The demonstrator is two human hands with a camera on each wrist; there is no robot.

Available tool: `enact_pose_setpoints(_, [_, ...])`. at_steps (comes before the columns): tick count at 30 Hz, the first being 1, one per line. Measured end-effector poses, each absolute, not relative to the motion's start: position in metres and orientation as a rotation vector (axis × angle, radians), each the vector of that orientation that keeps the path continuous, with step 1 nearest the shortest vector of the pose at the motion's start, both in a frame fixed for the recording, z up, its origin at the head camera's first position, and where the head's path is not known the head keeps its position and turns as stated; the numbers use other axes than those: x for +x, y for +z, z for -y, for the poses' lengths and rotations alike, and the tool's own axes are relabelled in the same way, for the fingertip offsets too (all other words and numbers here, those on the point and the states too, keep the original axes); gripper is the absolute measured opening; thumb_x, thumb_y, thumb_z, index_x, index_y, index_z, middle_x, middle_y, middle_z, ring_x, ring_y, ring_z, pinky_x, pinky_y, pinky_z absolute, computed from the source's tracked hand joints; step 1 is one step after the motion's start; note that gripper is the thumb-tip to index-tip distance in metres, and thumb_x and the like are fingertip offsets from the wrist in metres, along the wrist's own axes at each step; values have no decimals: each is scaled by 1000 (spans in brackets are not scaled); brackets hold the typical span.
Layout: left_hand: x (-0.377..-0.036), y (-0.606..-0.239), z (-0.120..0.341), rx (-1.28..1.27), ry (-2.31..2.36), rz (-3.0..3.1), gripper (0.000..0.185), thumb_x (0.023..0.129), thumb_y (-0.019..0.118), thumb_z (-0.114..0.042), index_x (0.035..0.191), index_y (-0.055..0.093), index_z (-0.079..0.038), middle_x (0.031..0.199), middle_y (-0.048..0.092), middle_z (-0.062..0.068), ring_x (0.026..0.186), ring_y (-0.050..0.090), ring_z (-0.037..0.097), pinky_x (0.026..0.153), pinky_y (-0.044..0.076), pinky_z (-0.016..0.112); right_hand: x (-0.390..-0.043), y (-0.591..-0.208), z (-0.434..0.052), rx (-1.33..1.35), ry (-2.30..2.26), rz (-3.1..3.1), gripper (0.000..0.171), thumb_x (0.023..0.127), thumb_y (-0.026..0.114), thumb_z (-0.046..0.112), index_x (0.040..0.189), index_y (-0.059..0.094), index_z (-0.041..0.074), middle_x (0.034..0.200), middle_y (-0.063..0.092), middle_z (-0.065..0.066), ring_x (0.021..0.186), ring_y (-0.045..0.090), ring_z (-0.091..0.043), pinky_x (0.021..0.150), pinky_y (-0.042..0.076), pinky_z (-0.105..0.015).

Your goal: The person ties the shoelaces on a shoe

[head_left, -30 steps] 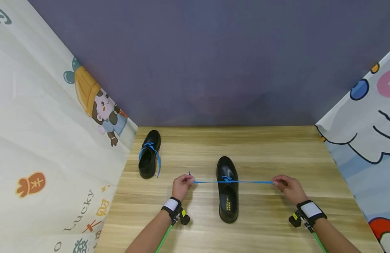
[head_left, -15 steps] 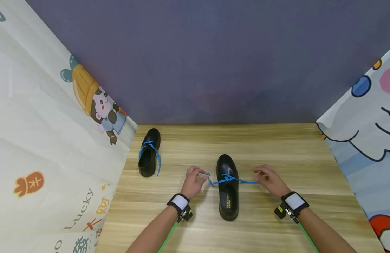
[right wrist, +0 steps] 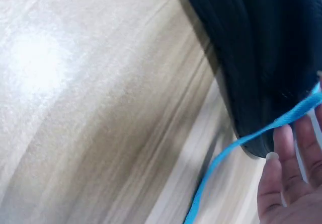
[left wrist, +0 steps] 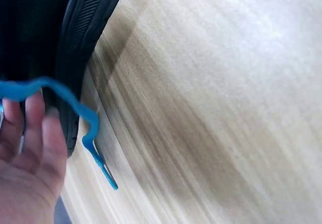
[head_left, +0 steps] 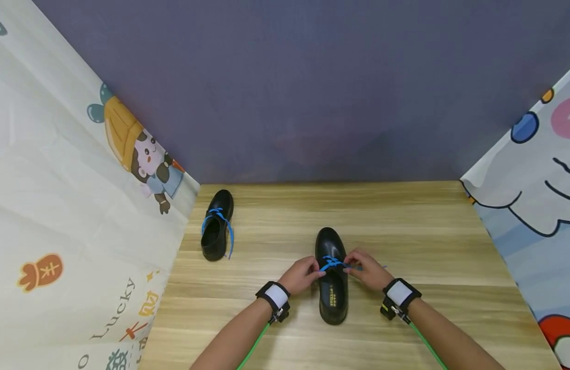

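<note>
A black leather shoe [head_left: 333,303] stands toe-away in front of me, with a blue shoelace [head_left: 330,261] crossed over its front. My left hand [head_left: 301,275] pinches the lace between thumb and forefinger at the shoe's left edge. At the right edge my right hand [head_left: 369,270] pinches the other side of it. In the left wrist view a loose shoelace end [left wrist: 89,128] hangs past the fingers beside the sole. The right wrist view has the shoelace [right wrist: 229,148] trailing down past the right fingers. Both pinch points lie outside the wrist views.
A second black shoe [head_left: 214,239] with loose blue laces stands at the back left of the wooden tabletop [head_left: 405,216]. A dark grey panel [head_left: 312,92] rises behind. Printed cloths hang at the left [head_left: 58,205] and right [head_left: 534,185].
Both hands have moved inward from the outstretched lace ends to the shoe's sides. The lace went from taut to slack, and its ends now hang free outside the hands. The shoe has stayed put.
</note>
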State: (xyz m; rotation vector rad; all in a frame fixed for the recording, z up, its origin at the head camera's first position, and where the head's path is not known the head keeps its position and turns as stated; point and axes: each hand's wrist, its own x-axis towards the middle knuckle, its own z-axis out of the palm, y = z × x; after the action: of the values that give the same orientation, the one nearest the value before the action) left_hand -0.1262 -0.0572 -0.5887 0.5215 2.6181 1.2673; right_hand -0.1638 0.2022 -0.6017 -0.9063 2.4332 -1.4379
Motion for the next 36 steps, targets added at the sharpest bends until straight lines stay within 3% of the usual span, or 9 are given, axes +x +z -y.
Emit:
enact_pose_setpoints(4, [-124, -589, 59, 478, 1321, -2538, 20, 99, 66, -24, 89, 54, -12, 72, 57, -6, 63, 51, 0, 57, 44, 19, -162, -600, -203, -815, -1405, -2397, 7, 94, 67, 3, 94, 60, 6, 91, 61, -3, 83, 59, -12, 74, 51, -29])
enact_pose_setpoints(9, [-125, -586, 62, 496, 1358, -2495, 11, 101, 62, -18, 98, 58, -8, 75, 65, 7, 56, 53, 1, 55, 46, 19, -162, -596, -205, -831, -1405, -2400, 6, 96, 62, -3, 101, 63, 0, 88, 64, -11, 81, 57, -9, 72, 49, -25])
enact_pose_setpoints(12, [-128, -585, 65, 535, 1305, -2546, 10, 102, 60, -17, 99, 64, -8, 74, 62, 2, 60, 50, 0, 59, 45, 18, -163, -593, -208, -863, -1414, -2425, 6, 97, 61, -2, 101, 65, -3, 89, 64, -14, 81, 54, -6, 71, 47, -25])
enact_pose_setpoints(19, [-131, -584, 71, 556, 1235, -2580, 21, 100, 63, -27, 85, 65, -12, 65, 48, -12, 59, 46, 1, 57, 40, 18, -163, -586, -216, -801, -1369, -2440, 10, 97, 65, 8, 89, 66, 3, 82, 62, -3, 74, 48, -3, 64, 41, -24])
enact_pose_setpoints(25, [-131, -583, 75, 543, 1207, -2650, 24, 99, 65, -26, 81, 65, -9, 63, 44, -13, 59, 42, 2, 58, 36, 18, -160, -589, -218, -853, -1376, -2459, 11, 97, 65, 6, 86, 66, 3, 80, 64, -11, 72, 48, -2, 63, 40, -24])
enact_pose_setpoints(32, [-131, -585, 79, 598, 1211, -2727, 24, 95, 69, -16, 73, 58, -13, 59, 38, -14, 56, 39, 2, 55, 34, 18, -158, -588, -221, -839, -1335, -2541, 19, 94, 67, 4, 78, 60, 12, 69, 50, 10, 64, 43, -1, 58, 35, -23])
enact_pose_setpoints(36, [-133, -588, 82, 594, 1230, -2759, 26, 94, 69, -14, 71, 57, -14, 57, 35, -13, 55, 38, 2, 54, 32, 17, -160, -588, -224, -852, -1320, -2564, 22, 93, 67, 3, 77, 58, 16, 69, 46, 14, 63, 41, -1, 57, 33, -23])
